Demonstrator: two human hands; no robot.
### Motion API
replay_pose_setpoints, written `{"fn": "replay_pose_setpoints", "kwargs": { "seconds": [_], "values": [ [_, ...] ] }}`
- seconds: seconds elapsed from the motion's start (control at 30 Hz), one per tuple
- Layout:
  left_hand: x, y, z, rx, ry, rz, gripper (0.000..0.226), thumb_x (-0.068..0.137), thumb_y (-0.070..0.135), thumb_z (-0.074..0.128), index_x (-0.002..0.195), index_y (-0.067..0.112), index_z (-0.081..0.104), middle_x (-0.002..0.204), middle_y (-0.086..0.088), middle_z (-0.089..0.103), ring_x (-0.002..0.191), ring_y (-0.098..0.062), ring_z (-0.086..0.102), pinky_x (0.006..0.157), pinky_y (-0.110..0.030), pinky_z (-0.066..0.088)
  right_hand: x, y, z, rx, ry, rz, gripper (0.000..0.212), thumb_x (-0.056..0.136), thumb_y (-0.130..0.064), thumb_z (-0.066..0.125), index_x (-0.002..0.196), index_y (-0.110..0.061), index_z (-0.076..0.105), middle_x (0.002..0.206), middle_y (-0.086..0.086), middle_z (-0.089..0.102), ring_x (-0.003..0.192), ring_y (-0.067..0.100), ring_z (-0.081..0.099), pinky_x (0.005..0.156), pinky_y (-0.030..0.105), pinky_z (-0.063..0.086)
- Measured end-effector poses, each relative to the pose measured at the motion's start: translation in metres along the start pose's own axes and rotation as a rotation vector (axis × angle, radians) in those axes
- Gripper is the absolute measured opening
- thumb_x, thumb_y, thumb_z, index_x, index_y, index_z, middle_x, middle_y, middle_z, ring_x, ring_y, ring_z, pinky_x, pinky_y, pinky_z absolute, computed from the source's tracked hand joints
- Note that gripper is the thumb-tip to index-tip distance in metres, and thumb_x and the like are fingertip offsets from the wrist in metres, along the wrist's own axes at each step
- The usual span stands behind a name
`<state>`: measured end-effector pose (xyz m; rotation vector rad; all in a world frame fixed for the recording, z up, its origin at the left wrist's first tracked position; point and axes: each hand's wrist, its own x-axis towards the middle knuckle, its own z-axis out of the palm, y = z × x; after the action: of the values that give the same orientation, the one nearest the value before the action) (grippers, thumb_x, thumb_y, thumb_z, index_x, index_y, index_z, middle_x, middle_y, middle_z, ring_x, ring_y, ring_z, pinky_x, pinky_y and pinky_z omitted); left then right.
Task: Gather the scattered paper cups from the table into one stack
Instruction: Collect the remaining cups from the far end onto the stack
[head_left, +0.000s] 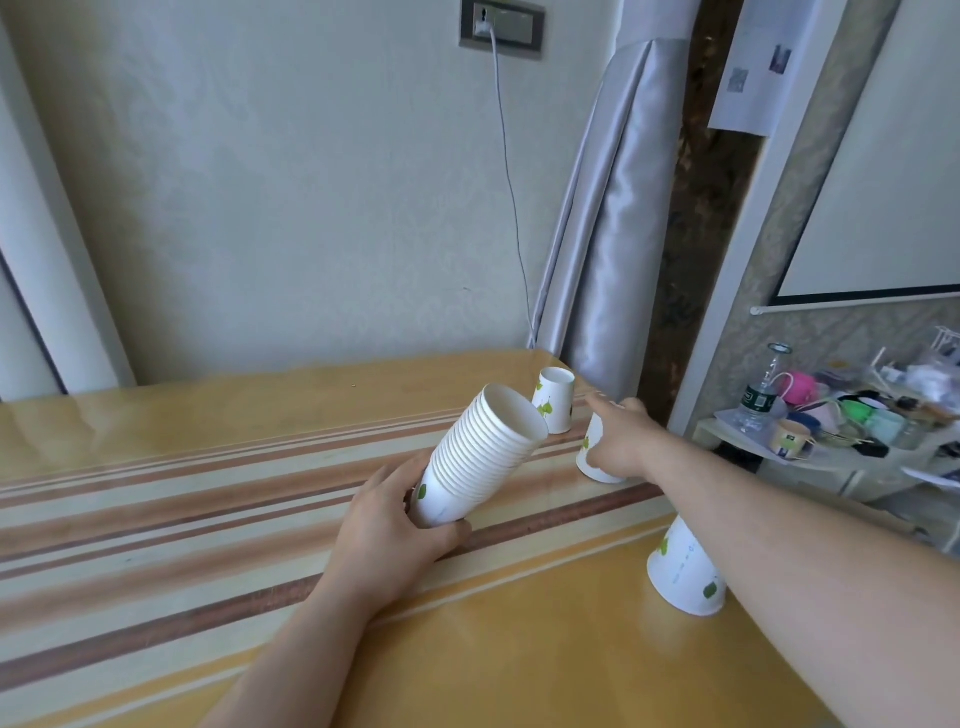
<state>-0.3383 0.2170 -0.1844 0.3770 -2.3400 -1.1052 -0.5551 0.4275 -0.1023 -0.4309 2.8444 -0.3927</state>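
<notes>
I am holding a stack of nested paper cups (480, 457) in my left hand (387, 540), my fingers and thumb curling round the lowest cup near its base, so the stack is tilting up and away from me with its open mouth facing the far right. The cups are white with small green leaf prints. My right hand (621, 441) is reaching across the striped wooden table (156, 519) and closing over an upside-down paper cup (592, 457) near the far right edge; my thumb and fingers are wrapping its sides, and the hand is covering most of it, so only its left side and wide rim on the table are showing. Just beyond that one, another upside-down cup (555, 402) is standing near the table's far corner, apart from my hand. A third upside-down cup (685, 571) is sitting close to the right edge, partly hidden under my right forearm. Behind the table a grey curtain (608, 234) is hanging, and a white cable (511, 197) is running down the wall from a socket (501, 28). Off to the right, a low shelf (810, 457) is holding a clutter of bottles and coloured cups.
</notes>
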Motion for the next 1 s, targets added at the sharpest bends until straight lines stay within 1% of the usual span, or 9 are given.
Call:
{"fn": "replay_pose_setpoints", "kwargs": {
  "seconds": [0.1, 0.23, 0.33, 0.5, 0.63, 0.73, 0.87, 0.93, 1.0],
  "values": [
    [0.002, -0.002, 0.001, -0.005, 0.003, -0.025, 0.061, 0.067, 0.037, 0.093, 0.121, 0.052, 0.068, 0.111, 0.026, 0.064, 0.110, 0.001, 0.060, 0.085, -0.024, 0.048, -0.005, -0.009, -0.002, -0.080, 0.089, -0.089, 0.048, 0.095, -0.018, 0.070, 0.139, -0.019, 0.052, 0.129, 0.003, 0.044, 0.105, 0.028, 0.053, 0.080, 0.035, 0.049],
    [0.002, -0.002, 0.001, -0.049, 0.037, -0.064, 0.058, 0.070, 0.035, 0.092, 0.120, 0.051, 0.067, 0.112, 0.021, 0.065, 0.107, 0.000, 0.061, 0.085, -0.029, 0.050, -0.023, -0.021, 0.010, 0.195, 0.251, -0.142, 0.050, 0.080, -0.033, 0.084, 0.110, -0.021, 0.047, 0.109, -0.003, 0.052, 0.085, 0.018, 0.054, 0.058, 0.031, 0.035],
    [0.002, -0.003, -0.001, -0.095, 0.058, -0.097, 0.058, 0.070, 0.039, 0.090, 0.123, 0.049, 0.068, 0.114, 0.017, 0.069, 0.107, -0.003, 0.064, 0.090, -0.036, 0.056, -0.039, -0.030, 0.037, 0.404, 0.181, -0.143, 0.064, 0.076, -0.051, 0.087, 0.117, -0.024, 0.047, 0.115, -0.004, 0.060, 0.096, 0.019, 0.060, 0.064, 0.032, 0.041],
    [0.001, -0.003, -0.003, -0.148, 0.067, -0.126, 0.059, 0.072, 0.040, 0.090, 0.124, 0.050, 0.066, 0.115, 0.014, 0.073, 0.108, -0.011, 0.068, 0.094, -0.042, 0.059, -0.055, -0.038, 0.058, 0.115, 0.174, -0.222, 0.092, 0.082, -0.055, 0.083, 0.156, -0.038, 0.031, 0.147, -0.005, 0.059, 0.137, 0.035, 0.046, 0.101, 0.048, 0.051],
    [0.001, -0.002, -0.003, -0.145, 0.058, -0.128, 0.063, 0.070, 0.042, 0.089, 0.128, 0.051, 0.065, 0.116, 0.014, 0.073, 0.110, -0.010, 0.068, 0.096, -0.044, 0.060, -0.063, -0.049, 0.052, 0.254, 0.175, -0.246, 0.116, 0.074, -0.040, 0.081, 0.166, -0.046, 0.010, 0.135, -0.007, 0.057, 0.123, 0.028, 0.060, 0.094, 0.046, 0.059],
    [0.000, 0.000, -0.003, -0.151, 0.057, -0.119, 0.061, 0.070, 0.041, 0.089, 0.126, 0.051, 0.066, 0.117, 0.015, 0.074, 0.110, -0.007, 0.067, 0.096, -0.044, 0.059, -0.070, -0.058, 0.035, 0.863, 0.296, -0.157, 0.104, 0.072, -0.028, 0.082, 0.157, -0.051, 0.027, 0.128, -0.008, 0.063, 0.107, 0.019, 0.068, 0.091, 0.046, 0.064],
    [0.001, 0.001, -0.004, -0.133, 0.050, -0.122, 0.062, 0.068, 0.045, 0.087, 0.125, 0.054, 0.066, 0.116, 0.015, 0.074, 0.110, -0.007, 0.067, 0.094, -0.041, 0.059, -0.084, -0.073, -0.003, 1.605, 0.403, -0.155, 0.067, 0.083, -0.023, 0.085, 0.143, -0.032, 0.058, 0.112, -0.007, 0.074, 0.101, 0.017, 0.073, 0.092, 0.040, 0.063],
    [0.002, 0.000, -0.003, -0.116, 0.050, -0.122, 0.062, 0.067, 0.045, 0.087, 0.125, 0.053, 0.067, 0.116, 0.015, 0.073, 0.110, -0.006, 0.066, 0.092, -0.038, 0.058, -0.090, -0.079, -0.012, 1.629, 0.311, -0.265, 0.042, 0.083, -0.022, 0.085, 0.122, -0.029, 0.068, 0.107, -0.005, 0.077, 0.100, 0.017, 0.075, 0.089, 0.037, 0.062],
    [0.002, 0.001, -0.003, -0.094, 0.048, -0.115, 0.062, 0.068, 0.042, 0.089, 0.125, 0.050, 0.068, 0.114, 0.015, 0.071, 0.108, -0.005, 0.065, 0.089, -0.035, 0.056, -0.097, -0.082, -0.008, 1.479, 0.253, -0.409, 0.047, 0.084, -0.011, 0.085, 0.124, -0.027, 0.066, 0.104, -0.005, 0.076, 0.094, 0.010, 0.075, 0.081, 0.032, 0.061]
  ]
}}
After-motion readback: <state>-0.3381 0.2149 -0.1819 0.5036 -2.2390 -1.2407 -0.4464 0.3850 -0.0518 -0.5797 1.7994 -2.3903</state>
